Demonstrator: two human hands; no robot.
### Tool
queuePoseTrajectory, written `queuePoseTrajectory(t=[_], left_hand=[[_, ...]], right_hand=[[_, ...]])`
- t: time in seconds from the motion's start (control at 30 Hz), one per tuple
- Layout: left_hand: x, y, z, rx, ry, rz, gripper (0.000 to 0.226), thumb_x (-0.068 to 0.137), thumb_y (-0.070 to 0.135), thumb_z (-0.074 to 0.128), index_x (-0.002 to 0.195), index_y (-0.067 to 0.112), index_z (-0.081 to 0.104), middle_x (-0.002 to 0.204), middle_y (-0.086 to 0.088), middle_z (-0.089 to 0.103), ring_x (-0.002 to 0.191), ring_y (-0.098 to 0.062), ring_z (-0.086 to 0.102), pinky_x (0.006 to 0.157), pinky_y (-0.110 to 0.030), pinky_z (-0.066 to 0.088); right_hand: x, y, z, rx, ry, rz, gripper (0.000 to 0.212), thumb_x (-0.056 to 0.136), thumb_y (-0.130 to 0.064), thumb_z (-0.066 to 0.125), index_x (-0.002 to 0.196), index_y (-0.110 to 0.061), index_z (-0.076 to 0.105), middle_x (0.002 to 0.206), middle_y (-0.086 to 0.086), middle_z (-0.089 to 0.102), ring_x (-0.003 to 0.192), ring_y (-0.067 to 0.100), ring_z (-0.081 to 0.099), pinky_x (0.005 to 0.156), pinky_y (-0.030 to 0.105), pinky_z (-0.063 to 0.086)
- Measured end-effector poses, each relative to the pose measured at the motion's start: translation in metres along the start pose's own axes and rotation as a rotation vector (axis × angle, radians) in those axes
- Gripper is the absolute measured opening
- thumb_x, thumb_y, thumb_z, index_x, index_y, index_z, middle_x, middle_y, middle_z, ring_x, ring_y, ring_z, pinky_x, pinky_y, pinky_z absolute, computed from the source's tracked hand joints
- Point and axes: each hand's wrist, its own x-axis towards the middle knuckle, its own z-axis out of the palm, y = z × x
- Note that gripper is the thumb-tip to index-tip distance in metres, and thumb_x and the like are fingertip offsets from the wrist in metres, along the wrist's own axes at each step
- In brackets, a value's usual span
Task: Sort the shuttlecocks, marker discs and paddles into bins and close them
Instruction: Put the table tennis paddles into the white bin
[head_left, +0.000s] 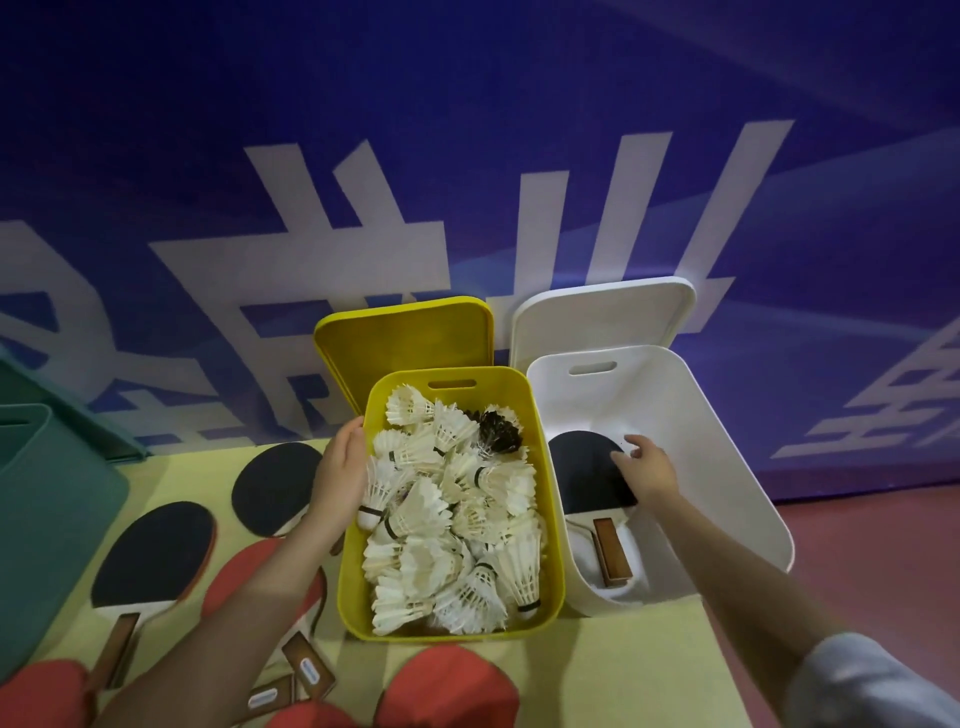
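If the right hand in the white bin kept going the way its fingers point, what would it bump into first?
Probably the black paddle lying in the white bin: the right hand points left and slightly down at its blade. It may already be touching; depth is unclear.
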Motion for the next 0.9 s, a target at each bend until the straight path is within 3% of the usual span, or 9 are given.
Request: queuePoseTrajectory(t=[0.23, 0.33, 0.4, 0.57, 0.67, 0.77, 0.9], left_hand=[[-0.03, -0.003, -0.025, -0.099, -0.082, -0.001, 0.04, 0.102, 0.042, 0.03, 0.134, 0.025, 0.047, 0.127, 0.001, 0.056, 0.115, -0.017, 0.054, 0.1, -0.044, 0.045], [-0.044, -0.011, -0.043, -0.108, -0.085, -0.029, 0.041, 0.103, 0.037, 0.03, 0.138, 0.021, 0.044, 0.129, -0.004, 0.054, 0.107, -0.018, 0.055, 0.091, -0.038, 0.048], [-0.054, -0.02, -0.06, -0.074, -0.082, -0.02, 0.04, 0.103, 0.035, 0.031, 0.138, 0.019, 0.044, 0.13, -0.007, 0.054, 0.107, -0.02, 0.056, 0.093, -0.042, 0.048], [-0.079, -0.063, -0.116, 0.09, -0.112, -0.053, 0.037, 0.101, 0.029, 0.039, 0.136, 0.02, 0.048, 0.124, -0.026, 0.056, 0.114, -0.046, 0.052, 0.097, -0.053, 0.042], [-0.096, -0.093, -0.151, 0.15, -0.102, -0.062, 0.035, 0.099, 0.022, 0.043, 0.132, 0.018, 0.052, 0.116, -0.02, 0.062, 0.107, -0.042, 0.057, 0.09, -0.045, 0.046], [-0.115, -0.132, -0.189, 0.194, -0.081, -0.085, 0.032, 0.098, 0.016, 0.045, 0.129, 0.014, 0.055, 0.114, -0.006, 0.061, 0.098, -0.02, 0.059, 0.085, -0.034, 0.045], [-0.131, -0.192, -0.235, 0.312, 0.01, -0.181, 0.039, 0.093, 0.013, 0.05, 0.132, 0.013, 0.052, 0.122, -0.012, 0.057, 0.099, -0.032, 0.061, 0.082, -0.038, 0.048]], right_hand=[[-0.091, -0.072, -0.011, 0.442, 0.076, -0.277, 0.027, 0.096, -0.019, 0.052, 0.122, -0.022, 0.058, 0.097, -0.006, 0.064, 0.094, 0.014, 0.064, 0.09, 0.033, 0.053], [-0.15, -0.112, -0.003, 0.618, 0.005, -0.35, 0.023, 0.095, -0.013, 0.052, 0.115, -0.017, 0.062, 0.093, 0.002, 0.068, 0.081, 0.009, 0.067, 0.078, 0.025, 0.055], [-0.186, -0.136, 0.012, 0.692, -0.087, -0.395, 0.022, 0.095, -0.008, 0.051, 0.114, -0.012, 0.062, 0.09, 0.007, 0.067, 0.075, 0.012, 0.065, 0.071, 0.023, 0.054], [-0.258, -0.166, 0.073, 0.675, -0.249, -0.474, 0.024, 0.093, -0.002, 0.051, 0.107, -0.019, 0.062, 0.085, 0.006, 0.063, 0.071, 0.011, 0.062, 0.068, 0.022, 0.051], [-0.287, -0.166, 0.119, 0.632, -0.333, -0.478, 0.026, 0.092, -0.001, 0.051, 0.104, -0.022, 0.062, 0.082, 0.007, 0.062, 0.069, 0.01, 0.061, 0.068, 0.023, 0.05], [-0.307, -0.16, 0.169, 0.519, -0.428, -0.442, 0.024, 0.092, -0.005, 0.05, 0.107, -0.018, 0.062, 0.081, 0.004, 0.063, 0.067, 0.006, 0.061, 0.063, 0.018, 0.048], [-0.313, -0.147, 0.235, 0.313, -0.491, -0.33, 0.021, 0.092, -0.002, 0.049, 0.106, -0.009, 0.063, 0.08, 0.007, 0.061, 0.055, -0.005, 0.056, 0.051, 0.009, 0.041]])
